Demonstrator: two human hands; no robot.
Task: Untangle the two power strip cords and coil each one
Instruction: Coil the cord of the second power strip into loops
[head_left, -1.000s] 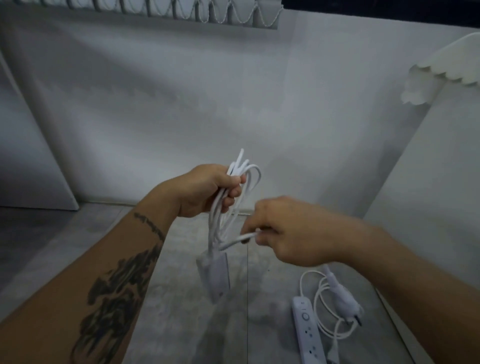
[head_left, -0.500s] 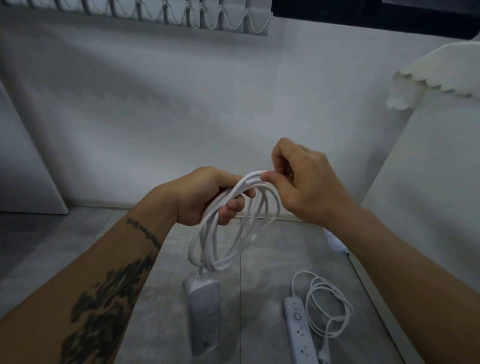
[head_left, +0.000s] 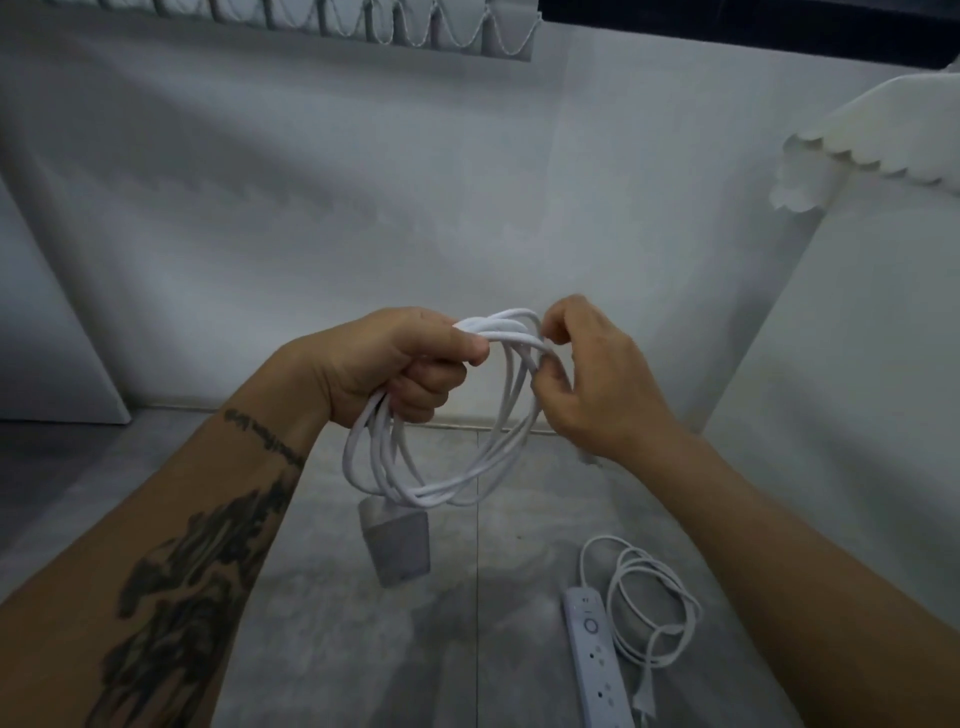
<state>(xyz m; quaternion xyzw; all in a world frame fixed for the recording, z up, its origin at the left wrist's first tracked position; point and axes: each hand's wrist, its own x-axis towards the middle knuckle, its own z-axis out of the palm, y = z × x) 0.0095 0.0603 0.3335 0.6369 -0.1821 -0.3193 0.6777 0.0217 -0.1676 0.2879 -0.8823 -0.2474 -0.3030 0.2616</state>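
A white cord (head_left: 441, 488) hangs in several round loops in front of me. My left hand (head_left: 400, 364) grips the top of the coil in its fist. My right hand (head_left: 587, 384) pinches the coil's upper right side, fingers curled round the strands. That cord's power strip body (head_left: 400, 545) dangles below the loops, above the floor. A second white power strip (head_left: 597, 665) lies on the floor at the lower right with its own cord (head_left: 649, 608) looped beside it and its plug (head_left: 641, 701) near the bottom edge.
Grey floor tiles (head_left: 519, 597) run under the hands. A white wall (head_left: 363, 234) stands behind, and a white panel (head_left: 857, 415) rises on the right. A scalloped white edge (head_left: 857, 140) juts in at the upper right.
My right hand rose from pulling a strand below and now pinches the coil's top right. The narrow bundle has opened into wide round loops. The strip body hangs higher.
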